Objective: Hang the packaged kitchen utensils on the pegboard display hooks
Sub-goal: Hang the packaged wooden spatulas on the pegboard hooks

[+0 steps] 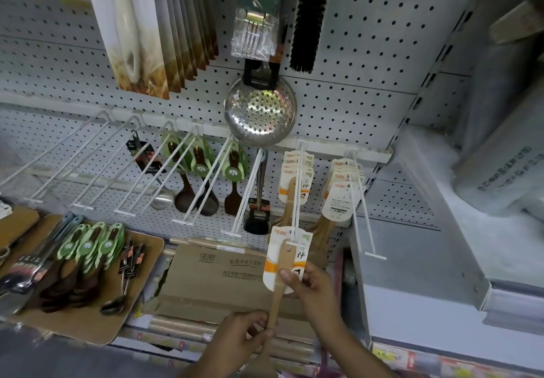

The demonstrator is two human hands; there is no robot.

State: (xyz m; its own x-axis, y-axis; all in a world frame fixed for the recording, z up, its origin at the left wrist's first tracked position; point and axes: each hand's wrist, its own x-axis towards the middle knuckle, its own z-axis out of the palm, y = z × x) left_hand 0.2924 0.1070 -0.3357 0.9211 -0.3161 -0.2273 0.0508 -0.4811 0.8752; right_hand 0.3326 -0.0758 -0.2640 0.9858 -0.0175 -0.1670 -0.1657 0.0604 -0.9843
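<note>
I have a wooden spatula (279,277) on its white-and-orange card (287,260) right at the tip of a long white hook (295,201), at about five o'clock from the big steel strainer (260,109). The card's hole looks to be just at the hook's end bar; I cannot tell whether it is threaded on yet.

My right hand (312,292) pinches the lower edge of the card, thumb on the front and the other fingers curled behind. My left hand (241,339) is curled round the lower part of the wooden handle, at about seven o'clock from the right hand.

I judge this piece light and stiff: thin wood that won't flex, dry enough not to slip. The card is the weak part. It is thin, will bend or tear at the hole if I pull sideways, and is likely loose on the handle. So I would steer with the wood low down and only guide the card top with fingertips close to the hole, keeping it flat and square to the hook.

More of the same spatulas (295,177) already hang further back on this hook, and another batch (341,192) at three o'clock. Green-carded dark spoons (88,248) wait on a board (88,327) at nine o'clock, beside a cardboard box (215,274).
</note>
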